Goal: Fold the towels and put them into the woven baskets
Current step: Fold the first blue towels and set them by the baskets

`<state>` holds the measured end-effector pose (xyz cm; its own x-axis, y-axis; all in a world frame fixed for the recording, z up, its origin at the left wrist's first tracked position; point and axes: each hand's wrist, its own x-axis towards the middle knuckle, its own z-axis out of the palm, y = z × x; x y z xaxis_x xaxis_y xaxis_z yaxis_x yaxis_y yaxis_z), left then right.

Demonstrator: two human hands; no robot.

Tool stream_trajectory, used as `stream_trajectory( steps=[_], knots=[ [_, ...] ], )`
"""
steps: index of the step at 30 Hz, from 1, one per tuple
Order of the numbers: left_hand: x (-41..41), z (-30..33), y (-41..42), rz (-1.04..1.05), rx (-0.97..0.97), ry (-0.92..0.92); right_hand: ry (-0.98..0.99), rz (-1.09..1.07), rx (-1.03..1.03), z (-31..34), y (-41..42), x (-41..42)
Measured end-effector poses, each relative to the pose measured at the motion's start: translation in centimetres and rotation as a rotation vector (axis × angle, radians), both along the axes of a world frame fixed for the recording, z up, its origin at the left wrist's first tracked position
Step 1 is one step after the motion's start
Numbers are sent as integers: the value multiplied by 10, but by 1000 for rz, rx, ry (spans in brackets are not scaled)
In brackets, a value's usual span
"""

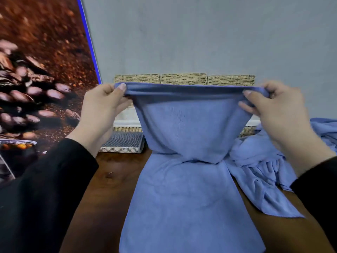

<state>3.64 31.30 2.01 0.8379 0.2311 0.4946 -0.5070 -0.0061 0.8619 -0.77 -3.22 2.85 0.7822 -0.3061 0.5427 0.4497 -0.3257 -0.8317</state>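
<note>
A blue towel (189, 128) hangs stretched between my two hands, its lower half lying flat on the dark wooden table (109, 189). My left hand (102, 110) pinches the towel's upper left corner. My right hand (277, 110) pinches its upper right corner. Behind the raised edge stand three woven baskets (183, 78) in a row against the grey wall; the towel hides their lower parts. A lower woven rim (127, 129) shows at the left under the towel.
A heap of several crumpled blue towels (264, 167) lies on the table at the right. A grey folded cloth with a checked edge (124, 143) sits at the back left. A coffee-bean poster (40, 70) covers the left wall.
</note>
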Motion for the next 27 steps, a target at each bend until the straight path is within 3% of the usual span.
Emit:
stream_trajectory(
  steps=[3,5,8,11,15,18,20,22,24,27],
  knots=[
    [-6,15,1,146,140,-98,-80,-179,-221,13,-1,-12],
    [-11,17,5,239,232,-130,-94,-182,-262,15,0,-24],
    [-19,10,9,265,271,-118,42,-143,-368,9,-3,-41],
    [-29,-6,11,78,374,49,270,28,-412,-2,-7,-56],
    [-34,-37,18,-14,754,391,548,115,-539,-30,-17,-49],
    [-21,-66,13,-176,544,636,709,248,-305,-64,-19,-22],
    [-12,-75,6,-230,341,732,691,268,-210,-75,-12,-4],
    [-3,-67,-3,-163,130,611,499,154,-230,-66,-7,12],
    [-2,-44,-10,-69,-36,337,224,-26,-285,-40,-1,13],
    [-21,-17,-12,29,1,-8,-42,-104,-235,-10,4,-7]
  ],
)
